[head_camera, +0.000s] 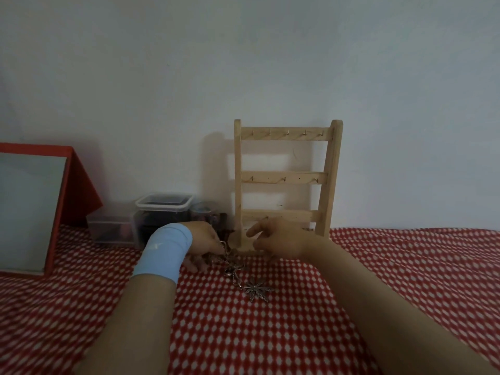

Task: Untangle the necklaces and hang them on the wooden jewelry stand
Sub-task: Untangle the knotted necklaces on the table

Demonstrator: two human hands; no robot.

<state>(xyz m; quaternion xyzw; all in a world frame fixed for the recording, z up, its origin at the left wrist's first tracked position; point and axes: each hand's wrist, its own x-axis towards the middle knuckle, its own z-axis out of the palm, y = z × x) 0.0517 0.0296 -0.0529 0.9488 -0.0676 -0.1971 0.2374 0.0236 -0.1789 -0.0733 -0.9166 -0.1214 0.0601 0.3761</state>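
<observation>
Red-and-white checked cloth (243, 334) carries the tangled necklaces (230, 263), leaf pendant (255, 289) trailing toward 5 o'clock. Left hand (203, 247) pinches them from 9 o'clock; right hand (276, 239) curls loosely at 2 o'clock, its grip unclear. Wooden jewelry stand (284, 175) at 12 o'clock shows bare hooks (287, 132): untangling seems barely begun, all hanging remains

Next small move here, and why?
Probably ease the leaf pendant strand away from the knot with the right hand while the left hand, which seems to grip the necklaces, holds them down. They lie bunched on the cloth between both hands, the pendant trails free toward the camera, and every visible hook on the wooden stand is bare, so nothing is ready to hang.
</observation>
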